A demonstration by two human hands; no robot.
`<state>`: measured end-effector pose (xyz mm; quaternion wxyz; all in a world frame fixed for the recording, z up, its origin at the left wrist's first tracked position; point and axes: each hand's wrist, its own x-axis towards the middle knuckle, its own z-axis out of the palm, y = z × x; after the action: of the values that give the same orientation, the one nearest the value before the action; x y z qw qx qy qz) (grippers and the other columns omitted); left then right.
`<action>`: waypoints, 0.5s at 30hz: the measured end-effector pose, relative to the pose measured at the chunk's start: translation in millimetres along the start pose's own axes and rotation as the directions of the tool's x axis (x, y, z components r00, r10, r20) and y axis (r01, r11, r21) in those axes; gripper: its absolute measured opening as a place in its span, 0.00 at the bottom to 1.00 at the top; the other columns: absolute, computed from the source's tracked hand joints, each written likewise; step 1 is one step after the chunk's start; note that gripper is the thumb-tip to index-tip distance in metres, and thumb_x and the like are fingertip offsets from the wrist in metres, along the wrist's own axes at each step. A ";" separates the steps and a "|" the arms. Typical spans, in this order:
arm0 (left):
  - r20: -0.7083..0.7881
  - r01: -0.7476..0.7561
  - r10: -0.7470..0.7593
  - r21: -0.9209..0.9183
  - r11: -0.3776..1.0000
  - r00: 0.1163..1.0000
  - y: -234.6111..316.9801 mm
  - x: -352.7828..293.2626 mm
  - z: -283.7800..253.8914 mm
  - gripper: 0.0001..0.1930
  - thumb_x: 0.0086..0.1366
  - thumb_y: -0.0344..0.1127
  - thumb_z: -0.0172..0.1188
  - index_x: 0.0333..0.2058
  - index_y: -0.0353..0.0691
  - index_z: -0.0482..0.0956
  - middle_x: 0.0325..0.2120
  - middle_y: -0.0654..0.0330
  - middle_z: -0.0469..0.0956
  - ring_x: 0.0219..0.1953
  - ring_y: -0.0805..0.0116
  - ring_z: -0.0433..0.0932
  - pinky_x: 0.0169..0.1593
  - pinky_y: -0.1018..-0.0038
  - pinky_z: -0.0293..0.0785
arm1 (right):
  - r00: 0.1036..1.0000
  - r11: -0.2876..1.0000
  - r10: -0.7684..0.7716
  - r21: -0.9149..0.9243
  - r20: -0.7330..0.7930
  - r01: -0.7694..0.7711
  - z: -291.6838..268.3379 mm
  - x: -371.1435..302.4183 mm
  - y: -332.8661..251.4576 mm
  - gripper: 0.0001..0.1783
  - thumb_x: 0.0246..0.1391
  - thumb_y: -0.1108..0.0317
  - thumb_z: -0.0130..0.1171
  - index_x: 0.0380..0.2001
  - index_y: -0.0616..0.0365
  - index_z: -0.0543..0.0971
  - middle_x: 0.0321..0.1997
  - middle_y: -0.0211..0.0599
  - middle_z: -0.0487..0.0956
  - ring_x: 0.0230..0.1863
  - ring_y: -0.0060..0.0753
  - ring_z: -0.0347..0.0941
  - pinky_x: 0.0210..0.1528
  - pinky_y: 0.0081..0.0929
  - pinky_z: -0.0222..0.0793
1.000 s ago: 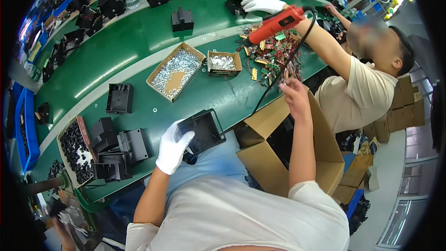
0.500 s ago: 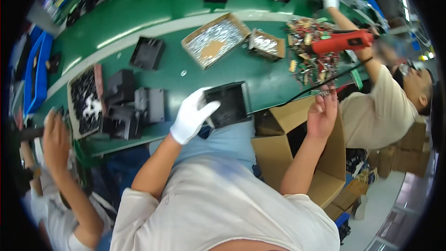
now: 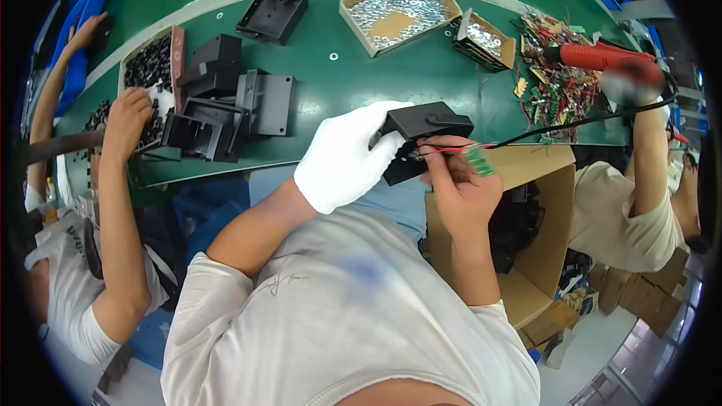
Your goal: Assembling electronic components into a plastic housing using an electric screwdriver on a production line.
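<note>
My left hand, in a white glove, grips a black plastic box by its left side, above my lap. The box is tilted, with a raised bracket on its upper face. My bare right hand is closed at the box's near right side, its fingertips against it. Between those fingers are thin red wires with a small green circuit board, which sticks out over the fingers. Whatever the fingertips pinch right at the box is partly hidden.
Washers fill a cardboard tray and a small box. Wired circuit boards lie heaped near a red power tool by a co-worker's arm. Black housings stand at left, near another person's hand. An open carton sits right of my lap.
My right hand has come left from beside the circuit board pile to the box, bringing a wired board. The box has been turned over, its open side no longer facing up.
</note>
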<state>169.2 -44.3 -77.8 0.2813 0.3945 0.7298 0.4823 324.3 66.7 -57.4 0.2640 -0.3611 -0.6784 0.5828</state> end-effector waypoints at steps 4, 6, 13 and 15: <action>-0.061 -0.053 0.057 0.064 0.997 0.996 0.2 -4.5 2.3 0.20 0.60 0.28 0.61 0.53 0.39 0.79 0.35 0.50 0.85 0.29 0.49 0.82 0.34 0.63 0.77 | 0.972 0.938 -0.160 -0.279 0.173 0.204 -0.7 4.4 18.8 0.08 0.54 0.80 0.67 0.37 0.63 0.81 0.35 0.34 0.88 0.23 0.19 0.74 0.24 0.15 0.68; -0.076 -0.063 0.065 0.032 0.998 0.995 -1.9 -4.0 3.8 0.19 0.60 0.27 0.61 0.52 0.39 0.79 0.35 0.49 0.85 0.30 0.47 0.82 0.34 0.62 0.77 | 0.979 0.940 -0.118 -0.298 0.167 0.165 3.0 5.4 19.7 0.08 0.54 0.80 0.67 0.38 0.62 0.82 0.32 0.30 0.86 0.22 0.17 0.71 0.24 0.15 0.66; -0.104 -0.077 0.083 0.056 0.995 0.991 -15.4 1.1 9.4 0.19 0.60 0.25 0.61 0.51 0.39 0.79 0.33 0.50 0.85 0.29 0.50 0.82 0.35 0.63 0.77 | 0.983 0.600 -0.073 -0.779 0.171 0.180 13.9 5.7 14.5 0.10 0.56 0.76 0.69 0.42 0.58 0.84 0.28 0.28 0.82 0.23 0.16 0.66 0.24 0.15 0.60; -0.118 -0.050 0.046 -0.030 0.998 0.992 -23.7 6.4 10.4 0.20 0.60 0.24 0.61 0.52 0.39 0.79 0.34 0.51 0.85 0.30 0.53 0.82 0.36 0.64 0.77 | 0.990 0.734 -0.098 -0.665 0.102 0.141 10.1 3.2 15.3 0.10 0.56 0.75 0.68 0.42 0.58 0.84 0.28 0.29 0.82 0.24 0.17 0.67 0.25 0.15 0.61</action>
<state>166.9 -39.1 -103.9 0.2330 0.3782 0.7272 0.5232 317.4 64.1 -74.5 0.1332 -0.3698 -0.8718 0.2925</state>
